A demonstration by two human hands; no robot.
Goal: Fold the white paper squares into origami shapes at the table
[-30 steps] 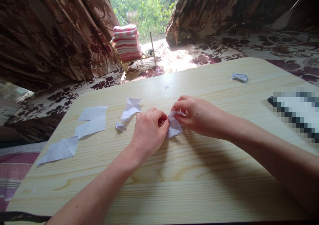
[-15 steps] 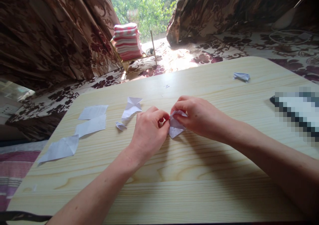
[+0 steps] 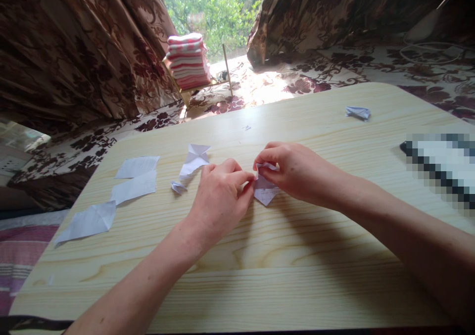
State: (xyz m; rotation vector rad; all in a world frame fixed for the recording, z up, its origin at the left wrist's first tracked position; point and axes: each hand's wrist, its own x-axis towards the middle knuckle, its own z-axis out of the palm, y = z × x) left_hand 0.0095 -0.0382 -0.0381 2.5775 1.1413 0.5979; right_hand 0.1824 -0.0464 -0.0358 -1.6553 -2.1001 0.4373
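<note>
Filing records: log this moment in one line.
left hand: pinching folded paper | right hand: pinching same paper | left of hands: loose papers | beyond right hand: folded piece

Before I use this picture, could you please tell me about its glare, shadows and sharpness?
Head view: glare washes out patterned cloth by the window, while the curtains look dark; head view: a soft shadow lies on the table below the right forearm; head view: marks on the handled paper are too unclear to read.

Ppr (image 3: 266,196) btm tip swung R, L grip (image 3: 221,189) index straightened.
</note>
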